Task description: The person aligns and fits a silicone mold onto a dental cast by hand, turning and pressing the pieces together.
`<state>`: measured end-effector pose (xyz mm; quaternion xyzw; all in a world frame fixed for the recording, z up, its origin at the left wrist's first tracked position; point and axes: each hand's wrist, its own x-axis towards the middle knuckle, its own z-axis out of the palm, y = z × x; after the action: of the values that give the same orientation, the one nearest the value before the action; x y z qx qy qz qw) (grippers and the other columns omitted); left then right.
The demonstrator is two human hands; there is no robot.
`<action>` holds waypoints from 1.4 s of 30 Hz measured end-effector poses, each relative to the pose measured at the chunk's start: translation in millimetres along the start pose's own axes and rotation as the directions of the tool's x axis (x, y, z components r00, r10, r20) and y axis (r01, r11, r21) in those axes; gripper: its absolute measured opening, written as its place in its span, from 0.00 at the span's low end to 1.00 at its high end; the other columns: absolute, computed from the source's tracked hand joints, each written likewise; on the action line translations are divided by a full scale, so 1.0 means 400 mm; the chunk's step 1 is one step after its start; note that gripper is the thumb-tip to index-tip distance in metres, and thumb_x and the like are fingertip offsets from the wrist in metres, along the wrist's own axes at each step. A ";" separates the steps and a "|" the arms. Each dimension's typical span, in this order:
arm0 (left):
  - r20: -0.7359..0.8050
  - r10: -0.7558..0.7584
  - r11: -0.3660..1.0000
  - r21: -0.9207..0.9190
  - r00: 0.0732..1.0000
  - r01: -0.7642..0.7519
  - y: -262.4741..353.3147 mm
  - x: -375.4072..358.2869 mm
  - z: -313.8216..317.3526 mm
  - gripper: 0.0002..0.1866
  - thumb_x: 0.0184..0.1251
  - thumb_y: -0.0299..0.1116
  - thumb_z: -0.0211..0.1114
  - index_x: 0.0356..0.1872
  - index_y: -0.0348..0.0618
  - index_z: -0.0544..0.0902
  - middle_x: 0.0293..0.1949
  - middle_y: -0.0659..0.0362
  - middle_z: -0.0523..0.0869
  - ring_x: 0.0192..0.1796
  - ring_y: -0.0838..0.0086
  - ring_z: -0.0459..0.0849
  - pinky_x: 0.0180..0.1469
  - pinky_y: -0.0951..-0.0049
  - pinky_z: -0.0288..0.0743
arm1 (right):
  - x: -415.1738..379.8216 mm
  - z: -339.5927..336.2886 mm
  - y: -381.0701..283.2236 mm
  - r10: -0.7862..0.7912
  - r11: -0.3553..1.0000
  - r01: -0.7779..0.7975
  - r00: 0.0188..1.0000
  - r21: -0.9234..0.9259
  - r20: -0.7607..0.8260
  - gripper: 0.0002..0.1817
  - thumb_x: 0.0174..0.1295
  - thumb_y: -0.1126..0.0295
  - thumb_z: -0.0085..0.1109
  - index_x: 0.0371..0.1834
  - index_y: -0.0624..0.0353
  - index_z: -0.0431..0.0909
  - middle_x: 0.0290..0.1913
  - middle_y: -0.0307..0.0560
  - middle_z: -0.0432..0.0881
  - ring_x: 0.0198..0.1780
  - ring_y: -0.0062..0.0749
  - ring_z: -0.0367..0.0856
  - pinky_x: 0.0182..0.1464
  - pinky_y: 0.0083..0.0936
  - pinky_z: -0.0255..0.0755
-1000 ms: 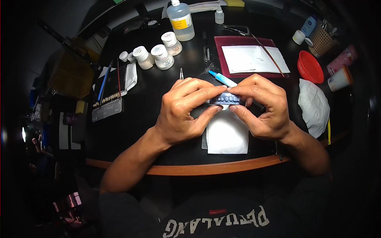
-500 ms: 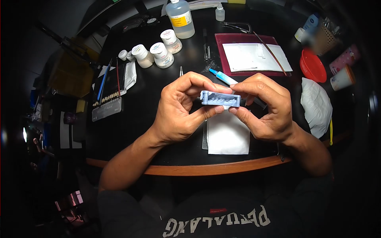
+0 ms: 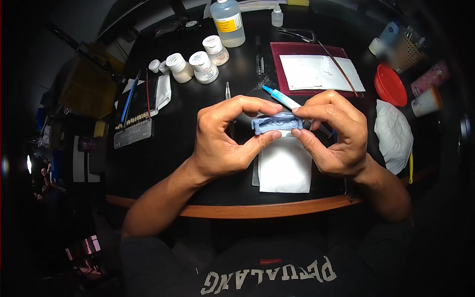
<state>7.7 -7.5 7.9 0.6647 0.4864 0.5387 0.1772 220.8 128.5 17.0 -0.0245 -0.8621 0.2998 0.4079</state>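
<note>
Both hands hold a small pale blue dental model (image 3: 275, 123) above the black table (image 3: 173, 148). My left hand (image 3: 225, 138) pinches its left end between thumb and forefinger. My right hand (image 3: 334, 133) grips its right end the same way. The model shows a row of teeth on its upper side. Under it lies a white paper sheet (image 3: 284, 168). A blue-tipped syringe (image 3: 279, 97) lies just behind the hands.
Several white jars (image 3: 200, 64) and a clear bottle (image 3: 227, 22) stand at the back. A dark red mat with white paper (image 3: 316, 72) lies back right, near a red bowl (image 3: 389, 84) and a white cloth (image 3: 393, 133). A tooth shade strip (image 3: 132, 132) lies left.
The hands have turned the blue model: a second ago its toothed face pointed at me, then it tipped, and now its arch side faces up. Both hands stay near the same spot.
</note>
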 end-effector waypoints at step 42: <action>-0.092 0.153 0.933 0.341 0.984 -0.114 -0.047 -0.009 -0.001 0.17 0.49 0.28 0.89 0.42 0.42 0.96 0.36 0.56 0.96 0.43 0.68 0.93 0.49 0.66 0.79 | -0.002 -0.009 0.037 0.136 0.991 -0.137 0.981 -0.007 0.137 0.17 0.59 0.84 0.78 0.53 0.68 0.90 0.43 0.50 0.88 0.38 0.23 0.86 0.37 0.20 0.79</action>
<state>-1.1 -1.9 -7.9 0.6839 0.5339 0.4973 -0.0041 220.7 142.0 10.4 -0.0624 -0.8841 0.3291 0.3260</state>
